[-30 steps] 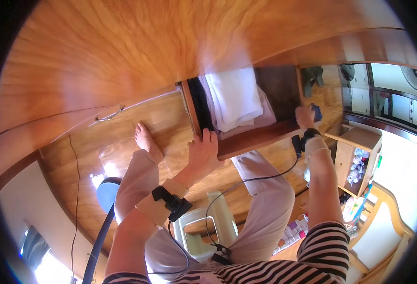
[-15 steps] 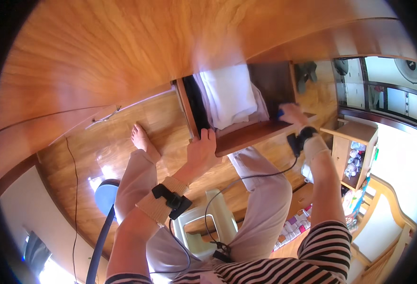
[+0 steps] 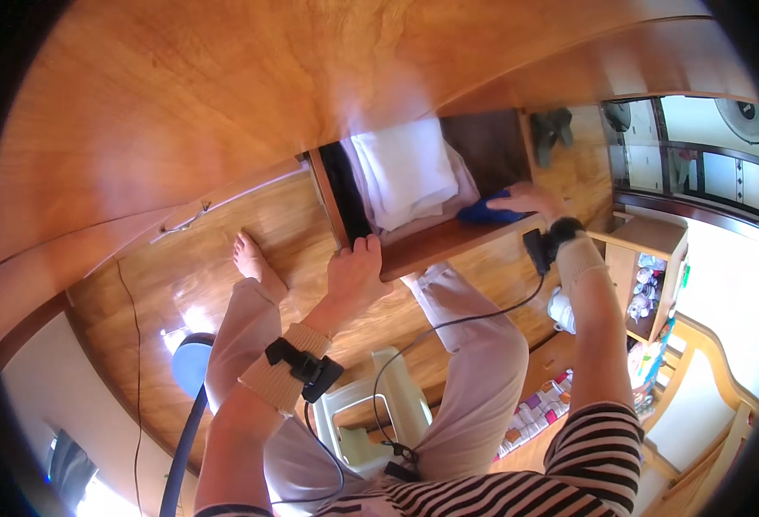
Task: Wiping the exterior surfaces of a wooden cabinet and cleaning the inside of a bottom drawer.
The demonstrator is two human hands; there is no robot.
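My left hand (image 3: 358,274) grips the front left corner of a pulled-out wooden drawer (image 3: 444,248), its fingers curled over the top edge. Inside the drawer lies a stack of folded white cloth (image 3: 403,177), with pinkish-grey cloth under it. A crumpled blue cloth (image 3: 480,211) rests at the right front inside the drawer. My right hand (image 3: 527,200) reaches over the drawer's right front corner and holds the blue cloth, fingers pointing left; their tips are partly lost in its folds. Each wrist wears a black device on a beige cuff.
A glossy wooden cabinet surface (image 3: 224,103) overhangs the drawer. A pale plastic stool (image 3: 353,422) stands between my legs. A black cable (image 3: 457,322) runs from my right wrist to my waist. Right of the drawer are a small open wooden cabinet (image 3: 651,234) and grey slippers (image 3: 553,133).
My right hand has moved slightly, and much more of the blue cloth now shows, spread leftward in the drawer. The view has shifted a little; my left hand keeps its grip.
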